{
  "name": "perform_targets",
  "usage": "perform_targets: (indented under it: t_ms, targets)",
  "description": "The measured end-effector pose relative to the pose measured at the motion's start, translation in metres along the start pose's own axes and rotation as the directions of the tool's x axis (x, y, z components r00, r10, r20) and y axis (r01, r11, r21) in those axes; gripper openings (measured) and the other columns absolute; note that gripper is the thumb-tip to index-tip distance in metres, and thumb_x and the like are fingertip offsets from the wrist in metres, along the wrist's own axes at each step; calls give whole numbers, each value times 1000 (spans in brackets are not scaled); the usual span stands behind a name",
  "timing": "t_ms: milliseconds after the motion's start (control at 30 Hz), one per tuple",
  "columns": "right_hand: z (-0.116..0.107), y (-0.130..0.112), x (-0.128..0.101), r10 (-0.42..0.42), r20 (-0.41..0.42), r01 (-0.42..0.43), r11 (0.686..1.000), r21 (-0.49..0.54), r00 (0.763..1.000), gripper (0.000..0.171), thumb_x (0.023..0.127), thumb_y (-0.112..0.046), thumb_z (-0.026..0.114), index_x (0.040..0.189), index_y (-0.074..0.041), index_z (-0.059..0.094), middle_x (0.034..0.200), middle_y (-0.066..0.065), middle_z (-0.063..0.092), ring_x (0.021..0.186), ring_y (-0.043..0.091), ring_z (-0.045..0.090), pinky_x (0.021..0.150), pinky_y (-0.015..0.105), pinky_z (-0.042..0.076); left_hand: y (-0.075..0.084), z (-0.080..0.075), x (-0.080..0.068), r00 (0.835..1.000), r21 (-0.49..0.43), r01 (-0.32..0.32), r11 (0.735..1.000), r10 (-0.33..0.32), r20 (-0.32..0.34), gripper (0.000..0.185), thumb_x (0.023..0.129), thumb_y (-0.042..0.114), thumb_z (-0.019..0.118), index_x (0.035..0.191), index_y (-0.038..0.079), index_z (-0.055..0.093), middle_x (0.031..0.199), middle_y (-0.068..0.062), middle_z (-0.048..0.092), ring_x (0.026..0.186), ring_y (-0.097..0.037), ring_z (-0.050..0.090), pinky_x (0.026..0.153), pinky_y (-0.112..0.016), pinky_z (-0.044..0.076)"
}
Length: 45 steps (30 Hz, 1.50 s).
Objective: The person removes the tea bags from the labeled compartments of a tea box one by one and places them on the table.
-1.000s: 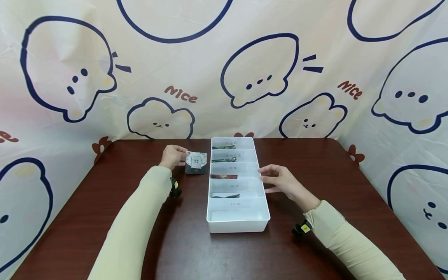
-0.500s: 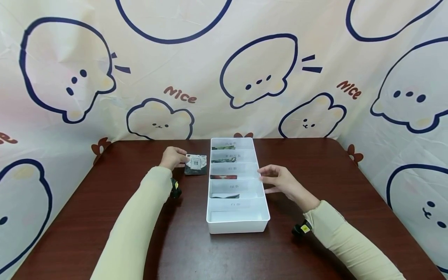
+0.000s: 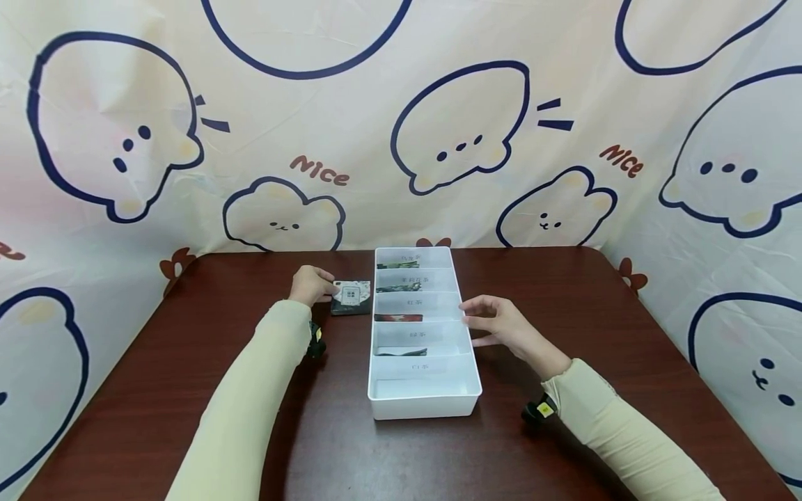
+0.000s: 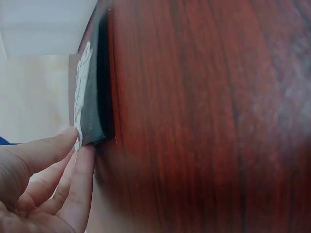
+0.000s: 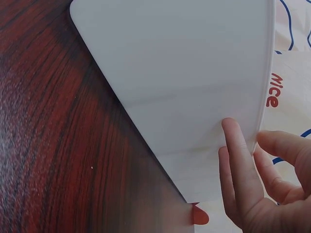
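Observation:
My left hand [image 3: 311,284] pinches the left edge of a square tea bag sachet [image 3: 351,298], dark green below with a white patterned top and a small window print. In the left wrist view, thumb and fingers grip one corner of the sachet [image 4: 91,104], which tilts close over the table with its shadow beside it. To its right stands a long white divided box [image 3: 425,407]. My right hand [image 3: 501,323] touches the box's right side, fairly straight fingers at the rim. From the right wrist, fingertips [image 5: 232,127] rest against the box's smooth outer wall [image 5: 184,68].
Crosswise dividers with printed labels split the box. Behind the front compartment, green, red and pale packets stand along its left side, among them a red packet [image 3: 398,318]. The brown wooden table [image 3: 207,334] meets a cartoon-printed curtain [image 3: 370,125] at the back and sides.
The sachet has tipped lower toward the table, its top edge dropping, while my left hand keeps its pinch and sinks slightly. The right hand stays at the box. The head view shifts a little.

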State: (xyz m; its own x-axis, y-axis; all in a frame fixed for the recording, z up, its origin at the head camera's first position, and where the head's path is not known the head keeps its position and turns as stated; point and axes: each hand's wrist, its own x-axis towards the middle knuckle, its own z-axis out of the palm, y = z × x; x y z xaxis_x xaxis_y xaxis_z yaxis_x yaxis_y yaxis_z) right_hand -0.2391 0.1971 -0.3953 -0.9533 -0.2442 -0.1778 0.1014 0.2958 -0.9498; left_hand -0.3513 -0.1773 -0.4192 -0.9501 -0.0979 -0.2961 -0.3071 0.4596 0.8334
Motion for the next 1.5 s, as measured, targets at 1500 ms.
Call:
perform_targets:
  t_ms: [1500]
  targets:
    - [1, -3, -2, 4, 4, -4, 1000, 2, 1000, 37, 90, -8, 67, 124, 4, 56, 113, 19, 57, 87, 17, 65, 72, 41, 60, 59, -26, -72, 951, -115, -276, 954, 288, 109, 35, 97, 21, 60, 129, 6, 58, 132, -16, 55, 116, -32, 58, 96, -40, 52]
